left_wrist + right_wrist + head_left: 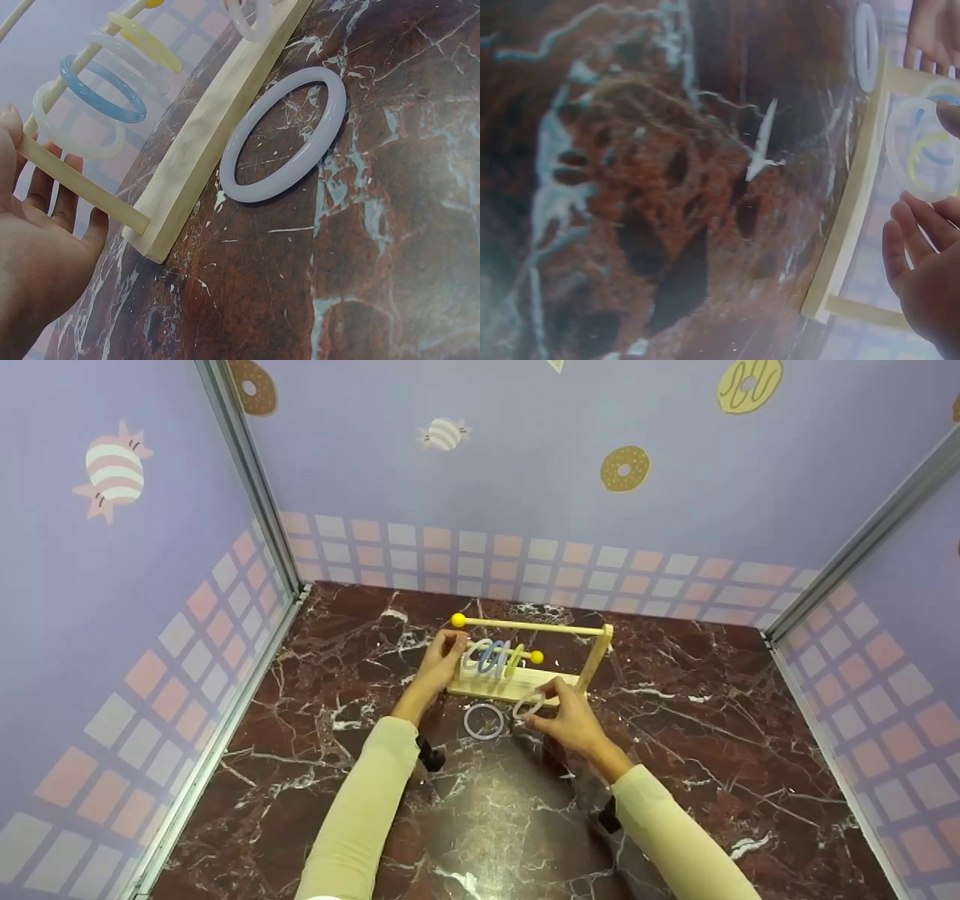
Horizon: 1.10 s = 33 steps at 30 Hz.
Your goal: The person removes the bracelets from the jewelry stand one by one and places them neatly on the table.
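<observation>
My left hand (437,669) grips the left upright (82,185) of a wooden bangle stand, thumb near its top and fingers behind it. On the stand's lower rod hang a white bangle (97,154), a blue bangle (112,114), a pale translucent bangle and a yellow bangle (150,46). Between thumb and fingers my right hand (576,724) pinches another whitish translucent bangle (891,150), held up in front of the base (202,142) near its right end. A pale lavender bangle (335,112) lies flat on the table just before the base.
The stand's upper rod (525,625) runs from the right upright (595,656) to a yellow ball (458,620) at its left tip. Another yellow ball (537,657) caps the lower rod. Patterned walls (525,495) enclose the dark red marbled table (300,810) at the back and sides.
</observation>
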Each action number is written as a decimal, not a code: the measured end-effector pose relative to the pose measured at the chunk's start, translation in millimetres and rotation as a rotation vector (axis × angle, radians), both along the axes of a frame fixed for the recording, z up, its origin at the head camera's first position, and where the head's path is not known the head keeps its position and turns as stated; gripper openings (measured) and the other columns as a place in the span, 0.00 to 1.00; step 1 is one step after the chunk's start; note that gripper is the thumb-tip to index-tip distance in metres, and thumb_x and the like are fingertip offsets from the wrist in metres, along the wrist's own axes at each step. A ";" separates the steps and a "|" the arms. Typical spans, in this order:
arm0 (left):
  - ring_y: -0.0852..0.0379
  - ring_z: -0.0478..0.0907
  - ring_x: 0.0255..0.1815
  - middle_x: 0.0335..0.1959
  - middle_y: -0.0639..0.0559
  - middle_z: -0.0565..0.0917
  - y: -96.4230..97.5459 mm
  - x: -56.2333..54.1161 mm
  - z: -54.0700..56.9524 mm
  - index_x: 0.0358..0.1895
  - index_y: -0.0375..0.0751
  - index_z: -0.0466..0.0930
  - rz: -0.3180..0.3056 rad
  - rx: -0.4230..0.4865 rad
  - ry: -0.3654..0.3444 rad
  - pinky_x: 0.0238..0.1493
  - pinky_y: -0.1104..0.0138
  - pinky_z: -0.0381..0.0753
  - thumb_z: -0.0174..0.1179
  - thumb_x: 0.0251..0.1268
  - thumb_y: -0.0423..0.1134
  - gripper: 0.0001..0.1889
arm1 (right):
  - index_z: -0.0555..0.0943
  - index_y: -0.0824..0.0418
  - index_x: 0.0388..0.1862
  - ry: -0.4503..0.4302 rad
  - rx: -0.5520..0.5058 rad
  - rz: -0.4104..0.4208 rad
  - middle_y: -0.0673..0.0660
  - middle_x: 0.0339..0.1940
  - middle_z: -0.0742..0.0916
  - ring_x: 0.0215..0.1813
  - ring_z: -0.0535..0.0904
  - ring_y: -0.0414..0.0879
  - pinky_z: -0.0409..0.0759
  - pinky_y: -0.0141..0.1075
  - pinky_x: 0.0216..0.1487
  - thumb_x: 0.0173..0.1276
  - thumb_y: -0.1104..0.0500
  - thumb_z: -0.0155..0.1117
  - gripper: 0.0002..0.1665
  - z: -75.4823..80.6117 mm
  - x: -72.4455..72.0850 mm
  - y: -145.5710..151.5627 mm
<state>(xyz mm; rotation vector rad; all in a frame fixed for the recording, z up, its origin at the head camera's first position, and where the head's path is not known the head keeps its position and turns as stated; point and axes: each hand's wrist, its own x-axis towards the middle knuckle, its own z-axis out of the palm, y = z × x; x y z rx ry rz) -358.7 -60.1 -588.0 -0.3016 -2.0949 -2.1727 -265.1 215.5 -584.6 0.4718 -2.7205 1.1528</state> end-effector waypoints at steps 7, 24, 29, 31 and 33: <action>0.58 0.75 0.49 0.52 0.40 0.83 1.8 -0.5 0.0 0.59 0.26 0.75 0.003 0.005 -0.006 0.56 0.67 0.73 0.57 0.83 0.37 0.16 | 0.80 0.65 0.56 -0.025 0.017 0.053 0.61 0.47 0.88 0.50 0.84 0.59 0.80 0.54 0.55 0.56 0.50 0.88 0.36 -8.9 5.2 -3.5; 0.57 0.74 0.52 0.53 0.43 0.80 2.6 0.5 1.9 0.60 0.25 0.75 -0.007 0.023 -0.001 0.59 0.66 0.71 0.57 0.84 0.38 0.17 | 0.78 0.62 0.61 0.027 0.068 0.087 0.61 0.53 0.88 0.53 0.83 0.56 0.80 0.54 0.56 0.57 0.53 0.87 0.38 -23.6 5.0 -2.9; 0.58 0.75 0.51 0.55 0.37 0.81 1.9 -1.1 -1.0 0.61 0.23 0.73 -0.002 0.013 0.010 0.58 0.66 0.72 0.56 0.84 0.37 0.18 | 0.79 0.63 0.62 0.025 0.101 0.096 0.61 0.51 0.88 0.50 0.81 0.55 0.79 0.52 0.53 0.57 0.51 0.87 0.39 -25.7 4.5 -1.9; 0.58 0.75 0.50 0.55 0.35 0.82 1.4 -1.2 -2.1 0.60 0.24 0.74 0.009 0.003 0.014 0.57 0.67 0.72 0.56 0.84 0.37 0.16 | 0.79 0.64 0.62 0.016 0.107 0.098 0.61 0.51 0.88 0.50 0.80 0.54 0.78 0.51 0.53 0.58 0.51 0.87 0.39 -26.8 4.2 -1.6; 0.58 0.76 0.50 0.54 0.34 0.82 1.0 -1.1 -2.5 0.60 0.24 0.74 0.015 0.001 0.017 0.57 0.66 0.73 0.55 0.84 0.36 0.16 | 0.79 0.65 0.63 0.011 0.110 0.100 0.61 0.51 0.89 0.50 0.80 0.54 0.78 0.50 0.53 0.58 0.51 0.87 0.39 -27.9 3.8 -1.5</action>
